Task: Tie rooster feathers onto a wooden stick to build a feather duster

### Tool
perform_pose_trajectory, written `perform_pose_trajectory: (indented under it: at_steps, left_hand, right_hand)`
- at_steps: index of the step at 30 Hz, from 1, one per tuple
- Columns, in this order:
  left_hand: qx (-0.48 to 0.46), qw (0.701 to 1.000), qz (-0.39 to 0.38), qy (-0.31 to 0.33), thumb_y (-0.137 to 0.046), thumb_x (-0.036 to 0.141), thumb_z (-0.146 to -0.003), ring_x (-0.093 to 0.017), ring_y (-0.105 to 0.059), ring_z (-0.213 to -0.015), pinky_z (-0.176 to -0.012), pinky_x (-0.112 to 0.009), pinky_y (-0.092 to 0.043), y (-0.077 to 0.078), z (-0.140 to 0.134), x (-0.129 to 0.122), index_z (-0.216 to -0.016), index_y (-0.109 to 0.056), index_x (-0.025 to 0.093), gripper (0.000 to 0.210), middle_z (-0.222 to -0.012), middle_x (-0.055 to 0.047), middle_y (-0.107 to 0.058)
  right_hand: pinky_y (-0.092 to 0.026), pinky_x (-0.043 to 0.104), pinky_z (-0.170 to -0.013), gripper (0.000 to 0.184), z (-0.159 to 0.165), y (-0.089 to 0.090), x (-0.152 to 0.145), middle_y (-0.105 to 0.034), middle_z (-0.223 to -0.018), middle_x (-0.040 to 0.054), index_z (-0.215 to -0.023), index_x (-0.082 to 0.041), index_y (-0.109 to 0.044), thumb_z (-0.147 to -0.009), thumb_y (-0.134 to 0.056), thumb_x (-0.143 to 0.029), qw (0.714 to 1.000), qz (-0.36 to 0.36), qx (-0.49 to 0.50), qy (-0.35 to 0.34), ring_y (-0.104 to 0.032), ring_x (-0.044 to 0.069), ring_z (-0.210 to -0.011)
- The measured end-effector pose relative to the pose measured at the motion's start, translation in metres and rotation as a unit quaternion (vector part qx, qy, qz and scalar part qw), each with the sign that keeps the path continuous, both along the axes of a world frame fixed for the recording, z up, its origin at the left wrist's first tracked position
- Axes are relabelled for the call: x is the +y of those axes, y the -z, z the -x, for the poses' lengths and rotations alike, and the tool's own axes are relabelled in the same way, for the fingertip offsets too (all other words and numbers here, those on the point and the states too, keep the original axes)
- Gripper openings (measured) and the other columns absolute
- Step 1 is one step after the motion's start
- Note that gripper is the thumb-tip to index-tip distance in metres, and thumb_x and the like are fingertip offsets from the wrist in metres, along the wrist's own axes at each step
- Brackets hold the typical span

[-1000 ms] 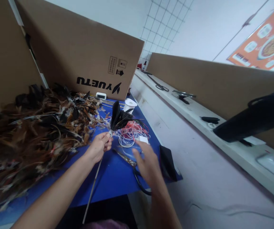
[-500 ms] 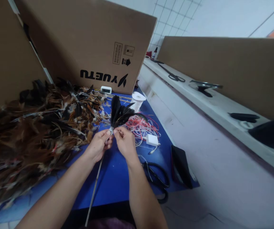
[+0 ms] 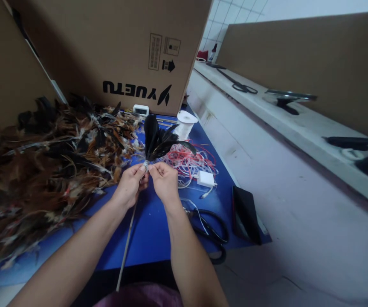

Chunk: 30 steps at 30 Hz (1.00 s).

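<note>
1. The bench (image 3: 153, 238) has a plain blue top, its right edge running along a pale wall (image 3: 222, 140).
2. A ledge (image 3: 299, 136) on that wall carries dark scissors (image 3: 244, 87) and other dark items; white grid lines show beyond its far end.
3. A big brown carton (image 3: 107, 47) stands at the back, printed "YUETU" upside down, with an arrow symbol and boxed marks too small to read.
4. Before it sits a small white display (image 3: 140, 110), its digits illegible.
5. Brown and black feathers (image 3: 52, 170) heap the left side; a white spool (image 3: 185, 122), tangled red and white strands (image 3: 190, 160) and a phone (image 3: 247, 215) lie right.
6. The thin stick (image 3: 126, 251) topped with black plumes (image 3: 158, 138) is at centre, tilted above the blue surface.
7. The left hand (image 3: 131, 183) is closed round it just below the plumes.
8. The right hand (image 3: 165, 182) pinches, thumb to forefinger, at the pale binding (image 3: 146, 163); whether thread lies between them cannot be told.
</note>
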<state>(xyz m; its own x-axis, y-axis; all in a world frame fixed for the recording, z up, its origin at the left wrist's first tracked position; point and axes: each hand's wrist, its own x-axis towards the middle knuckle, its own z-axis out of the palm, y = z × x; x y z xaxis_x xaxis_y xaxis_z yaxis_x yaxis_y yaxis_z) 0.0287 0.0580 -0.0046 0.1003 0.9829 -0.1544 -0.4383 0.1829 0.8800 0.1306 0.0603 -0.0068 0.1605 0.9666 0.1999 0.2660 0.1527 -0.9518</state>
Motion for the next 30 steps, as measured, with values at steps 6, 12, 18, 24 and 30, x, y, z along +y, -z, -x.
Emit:
perform_pose_trajectory:
  at_steps: [6, 12, 18, 24, 30]
  left_hand:
    - [-0.055, 0.997, 0.009, 0.055, -0.070, 0.028, -0.072, -0.007, -0.046, -0.050, -0.046, -0.018, -0.040, 0.009, 0.008, 0.000, -0.080, -0.063, 0.011, 0.020, -0.060, 0.001, -0.053]
    - [0.005, 0.999, 0.024, 0.041, -0.074, 0.025, -0.067, -0.009, -0.056, -0.062, -0.058, -0.021, -0.048, 0.017, 0.016, 0.001, -0.086, -0.069, 0.012, 0.024, -0.071, -0.003, -0.064]
    - [0.020, 0.999, 0.022, 0.025, -0.080, 0.022, -0.059, -0.008, -0.056, -0.056, -0.053, -0.019, -0.044, 0.017, 0.018, 0.004, -0.082, -0.072, 0.010, 0.028, -0.066, -0.003, -0.066]
    - [0.028, 0.998, 0.041, -0.026, -0.083, 0.021, -0.049, -0.010, -0.058, -0.052, -0.052, -0.021, -0.047, 0.021, 0.021, 0.006, -0.078, -0.067, 0.011, 0.034, -0.061, -0.001, -0.065]
    - [0.137, 0.987, -0.068, -0.042, -0.079, 0.026, -0.056, -0.008, -0.052, -0.049, -0.049, -0.019, -0.044, 0.024, 0.024, 0.007, -0.070, -0.055, 0.016, 0.029, -0.054, 0.006, -0.056]
  right_hand:
    - [-0.037, 0.020, -0.044, 0.019, -0.001, 0.003, 0.002, -0.054, -0.049, -0.0044, -0.071, -0.016, -0.064, -0.076, -0.053, -0.032, 0.997, 0.051, 0.042, -0.049, -0.044, 0.008, -0.039]
    - [-0.035, 0.022, -0.050, 0.022, -0.010, 0.011, 0.007, -0.054, -0.050, -0.0037, -0.071, -0.017, -0.070, -0.074, -0.057, -0.034, 0.998, 0.022, -0.060, -0.028, -0.045, 0.010, -0.047]
    - [-0.035, 0.022, -0.051, 0.021, -0.011, 0.020, 0.012, -0.057, -0.054, -0.0025, -0.072, -0.016, -0.071, -0.070, -0.061, -0.034, 0.998, 0.034, 0.005, -0.048, -0.046, 0.010, -0.051]
    - [-0.032, 0.021, -0.048, 0.019, -0.006, 0.028, 0.016, -0.051, -0.048, -0.0048, -0.066, -0.015, -0.069, -0.067, -0.062, -0.033, 0.997, 0.042, 0.044, -0.038, -0.040, 0.008, -0.046]
    - [-0.034, 0.022, -0.050, 0.016, -0.004, 0.029, 0.017, -0.055, -0.049, -0.0036, -0.063, -0.014, -0.069, -0.062, -0.063, -0.029, 0.993, 0.077, 0.082, -0.031, -0.042, 0.009, -0.047]
